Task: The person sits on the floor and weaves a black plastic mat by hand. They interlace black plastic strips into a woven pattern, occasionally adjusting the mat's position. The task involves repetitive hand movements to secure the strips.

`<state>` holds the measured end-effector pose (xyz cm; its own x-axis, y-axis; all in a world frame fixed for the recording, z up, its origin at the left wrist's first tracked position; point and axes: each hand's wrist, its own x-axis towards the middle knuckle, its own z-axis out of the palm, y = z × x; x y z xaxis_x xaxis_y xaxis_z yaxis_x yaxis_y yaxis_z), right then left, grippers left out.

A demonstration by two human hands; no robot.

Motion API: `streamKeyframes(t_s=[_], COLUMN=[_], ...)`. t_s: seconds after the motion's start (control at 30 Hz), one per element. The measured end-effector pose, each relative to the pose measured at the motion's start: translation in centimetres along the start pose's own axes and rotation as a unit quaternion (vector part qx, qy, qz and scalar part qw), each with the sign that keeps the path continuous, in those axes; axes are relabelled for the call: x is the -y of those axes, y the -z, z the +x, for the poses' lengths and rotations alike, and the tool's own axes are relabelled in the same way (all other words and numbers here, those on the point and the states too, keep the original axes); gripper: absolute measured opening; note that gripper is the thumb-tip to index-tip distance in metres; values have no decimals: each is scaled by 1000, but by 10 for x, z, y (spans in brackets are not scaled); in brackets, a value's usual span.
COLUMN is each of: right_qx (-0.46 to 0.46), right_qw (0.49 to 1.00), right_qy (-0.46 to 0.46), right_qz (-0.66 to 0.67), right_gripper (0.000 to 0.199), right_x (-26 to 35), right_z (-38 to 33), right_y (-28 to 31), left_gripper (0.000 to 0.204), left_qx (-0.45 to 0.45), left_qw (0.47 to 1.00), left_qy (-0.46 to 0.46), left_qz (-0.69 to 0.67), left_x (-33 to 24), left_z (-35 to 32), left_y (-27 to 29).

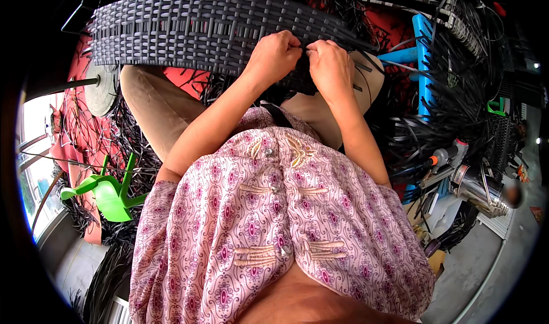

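A curved panel of dark grey woven plastic strips [189, 29] lies across my lap and reaches out to the far left. Over its near right part, my left hand [273, 56] is closed, with thumb and fingers pinched together. Close beside it my right hand [333, 69] is also pinched, with its fingertips facing the left hand. A dark weaving strip [303, 49] shows in the narrow gap between the two hands. How it runs inside the fingers is hidden.
A blue stand [422, 66] rises right of the panel, with loose black strips [457, 86] heaped around it. A green plastic stool-like piece [111, 197] lies at left. A round grey plate with a rod [102, 88] stands left of my knee. A shiny metal cylinder [479, 188] lies at right.
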<state>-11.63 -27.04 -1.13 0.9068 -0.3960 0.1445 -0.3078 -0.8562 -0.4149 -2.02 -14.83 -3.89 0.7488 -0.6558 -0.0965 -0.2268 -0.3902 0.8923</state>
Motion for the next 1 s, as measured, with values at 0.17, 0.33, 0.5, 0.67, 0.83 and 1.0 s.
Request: streamKeyframes(t_s=[0.17, 0.33, 0.5, 0.67, 0.83, 1.0], right_qx=[-36, -38, 6, -26, -39, -76], right_qw=[999, 997, 991, 990, 997, 993], right_qy=[6, 30, -15, 16, -3, -9], right_qz=[-26, 52, 135, 137, 68, 90], right_gripper=[12, 12, 14, 15, 13, 12], right_x=[3, -6, -7, -18, -8, 0], right_z=[-1, 0, 3, -1, -3, -11], right_y=[-7, -5, -2, -12, -3, -3], left_gripper=[25, 24, 26, 21, 15, 16], left_qx=[9, -53, -3, 37, 1, -2], left_qw=[1000, 997, 999, 998, 997, 996], left_qy=[9, -53, -14, -20, -58, -53], left_qz=[4, 17, -34, -55, 52, 72], left_x=[-7, 10, 5, 6, -11, -9], left_z=[-2, -7, -11, -2, 2, 0], left_y=[3, -7, 4, 6, 12, 8])
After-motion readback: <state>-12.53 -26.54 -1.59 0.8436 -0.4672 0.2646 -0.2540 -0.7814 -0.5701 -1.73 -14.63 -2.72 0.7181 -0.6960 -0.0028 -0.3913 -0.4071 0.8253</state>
